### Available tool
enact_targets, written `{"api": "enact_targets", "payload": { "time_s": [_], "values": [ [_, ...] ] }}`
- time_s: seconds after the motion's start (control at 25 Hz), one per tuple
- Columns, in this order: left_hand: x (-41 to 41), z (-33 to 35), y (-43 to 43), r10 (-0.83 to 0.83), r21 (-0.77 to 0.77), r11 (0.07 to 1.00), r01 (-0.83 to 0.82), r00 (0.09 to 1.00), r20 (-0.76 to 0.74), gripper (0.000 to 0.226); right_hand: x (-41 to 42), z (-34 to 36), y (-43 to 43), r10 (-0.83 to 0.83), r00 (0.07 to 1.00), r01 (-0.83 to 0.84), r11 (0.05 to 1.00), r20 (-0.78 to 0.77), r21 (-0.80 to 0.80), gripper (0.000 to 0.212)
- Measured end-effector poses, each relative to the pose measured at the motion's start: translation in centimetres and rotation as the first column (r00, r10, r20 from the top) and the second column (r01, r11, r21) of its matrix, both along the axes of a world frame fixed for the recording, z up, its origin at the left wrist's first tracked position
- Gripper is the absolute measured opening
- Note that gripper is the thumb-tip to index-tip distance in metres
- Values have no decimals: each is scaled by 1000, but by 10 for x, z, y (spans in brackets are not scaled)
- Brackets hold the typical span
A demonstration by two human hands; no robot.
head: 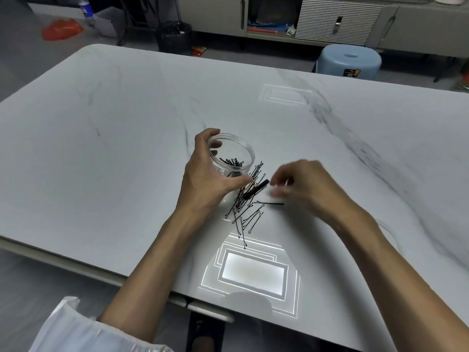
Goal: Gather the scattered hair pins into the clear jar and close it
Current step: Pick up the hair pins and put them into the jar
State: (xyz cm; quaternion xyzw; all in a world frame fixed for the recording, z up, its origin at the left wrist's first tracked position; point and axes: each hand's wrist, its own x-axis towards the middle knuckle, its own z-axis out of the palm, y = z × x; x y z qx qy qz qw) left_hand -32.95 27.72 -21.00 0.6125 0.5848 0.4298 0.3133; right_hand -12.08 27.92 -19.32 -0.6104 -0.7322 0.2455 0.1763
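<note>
Nearest the lens, a crinkled white plastic sleeve [76,323] bunched above the left forearm, off the near edge of the pale marble-patterned table [101,148]. Further in, the left hand [208,179] cupped around the near wall of the round clear plastic jar [232,154], thumb and fingers spread wide on it, probably to keep so light a container from sliding or tipping while pins go in. Jar upright and lidless, mouth open, roughly mid-table and somewhat toward the near edge, a small clump of pins already on its bottom. No lid anywhere in view. Just beside the jar, on its near-right side, a loose heap of thin black metal hair pins [247,207], with one broader black clip [256,189] lying across the top and a single pin stretched off to the right. Right hand [312,189] low over that stray pin, fingers [279,189] motion-blurred, so whether pinched on anything cannot be told. Heap close to the jar, presumably for short trips. Most pins not yet inside; closing far off.
</note>
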Motion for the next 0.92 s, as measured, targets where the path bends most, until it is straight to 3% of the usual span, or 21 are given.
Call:
{"api": "enact_targets", "payload": {
  "time_s": [0.08,0.2,0.28,0.36,0.48,0.64,0.92],
  "values": [
    [-1,1,1,12,-1,1000,-12,1000,6,95,-1,-15,-6,65,979,-51,996,193,-77,10],
    [-2,0,1,17,8,1000,-17,1000,-6,96,-7,-27,-8,94,944,-97,995,315,-5,16],
    [-2,0,0,16,9,1000,-16,1000,-13,96,-8,-28,-6,133,943,-157,986,304,56,17],
    [-2,-1,1,19,11,1000,-19,1000,-18,96,-9,-27,-6,201,959,-223,971,201,89,15],
    [-2,-1,2,21,9,1000,-21,1000,-19,96,-19,-26,-9,296,943,-307,950,151,54,11],
    [-1,-1,1,20,12,1000,-20,1000,-21,97,-28,-27,-13,339,922,-349,937,185,21,14],
    [0,1,0,15,14,1000,-14,1000,-13,97,-27,-30,-15,347,873,-403,909,342,108,13]
  ]
}}
